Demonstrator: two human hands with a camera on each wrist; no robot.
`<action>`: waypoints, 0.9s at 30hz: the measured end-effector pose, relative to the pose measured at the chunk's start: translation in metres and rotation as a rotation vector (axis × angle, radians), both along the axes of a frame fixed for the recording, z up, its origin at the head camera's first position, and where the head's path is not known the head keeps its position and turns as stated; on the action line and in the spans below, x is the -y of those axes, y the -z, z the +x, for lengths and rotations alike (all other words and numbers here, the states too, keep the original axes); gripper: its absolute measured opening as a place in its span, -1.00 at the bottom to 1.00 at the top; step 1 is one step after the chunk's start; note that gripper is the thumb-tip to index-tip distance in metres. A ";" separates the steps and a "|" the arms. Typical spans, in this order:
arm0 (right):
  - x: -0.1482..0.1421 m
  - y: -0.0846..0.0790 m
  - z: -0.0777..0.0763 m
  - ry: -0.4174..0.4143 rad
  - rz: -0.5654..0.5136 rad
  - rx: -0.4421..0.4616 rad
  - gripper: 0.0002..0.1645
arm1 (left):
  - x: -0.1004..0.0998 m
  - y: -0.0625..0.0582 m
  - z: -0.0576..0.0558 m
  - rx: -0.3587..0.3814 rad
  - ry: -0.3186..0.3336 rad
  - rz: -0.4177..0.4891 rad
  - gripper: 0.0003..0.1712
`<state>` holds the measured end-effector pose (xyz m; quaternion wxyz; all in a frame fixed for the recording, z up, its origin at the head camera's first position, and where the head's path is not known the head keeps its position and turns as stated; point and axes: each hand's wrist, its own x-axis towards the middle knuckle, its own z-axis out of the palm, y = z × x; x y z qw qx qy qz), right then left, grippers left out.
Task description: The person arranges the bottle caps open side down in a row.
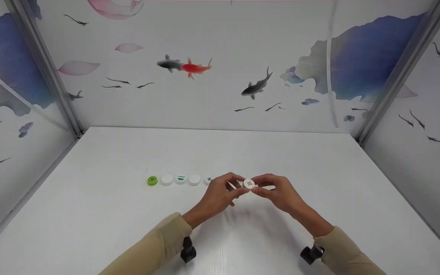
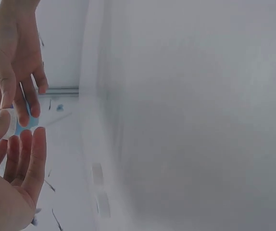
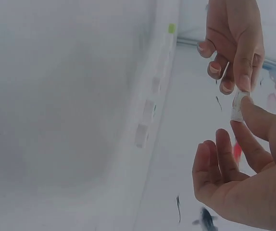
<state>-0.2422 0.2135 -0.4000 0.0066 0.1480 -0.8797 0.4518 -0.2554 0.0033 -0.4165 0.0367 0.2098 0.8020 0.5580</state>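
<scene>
A small white bottle cap [image 1: 249, 183] with a grey square mark on its top face is held up between both hands, above the table. My left hand [image 1: 217, 194] pinches its left side with thumb and index finger. From the right, my right hand [image 1: 282, 194] pinches the same cap. The right wrist view has the cap [image 3: 237, 107] edge-on between the fingertips, the other fingers loosely bent. Left of the hands is a row of caps: a green cap [image 1: 152, 180], plain white caps [image 1: 167, 180], and a white cap with a green mark [image 1: 181, 178]. My left hand partly covers the row's rightmost cap [image 1: 208, 179].
The white tabletop [image 1: 128, 225] is enclosed by a back wall [image 1: 220, 107] and side walls printed with fish and petals. Grey metal posts [image 1: 395, 76] stand at the corners. A black wrist camera [image 1: 188, 250] is on each forearm.
</scene>
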 end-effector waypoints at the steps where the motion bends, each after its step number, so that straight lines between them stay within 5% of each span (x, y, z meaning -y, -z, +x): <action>1: -0.001 -0.001 -0.005 0.014 -0.004 -0.002 -0.67 | -0.003 -0.002 -0.006 0.000 -0.009 0.000 -0.65; 6: -0.009 -0.002 -0.030 0.052 0.001 0.016 -0.65 | -0.017 -0.009 -0.033 0.020 -0.043 -0.032 -0.67; 11: -0.017 0.008 -0.050 0.052 0.049 0.042 -0.68 | -0.028 0.001 -0.050 0.028 -0.055 -0.103 -0.66; 17: -0.023 0.018 -0.061 0.048 0.168 0.047 -0.71 | -0.039 0.017 -0.058 0.038 -0.067 -0.190 -0.68; 27: -0.018 0.028 -0.069 0.035 0.319 0.047 -0.76 | -0.053 0.021 -0.062 0.036 -0.137 -0.429 -0.64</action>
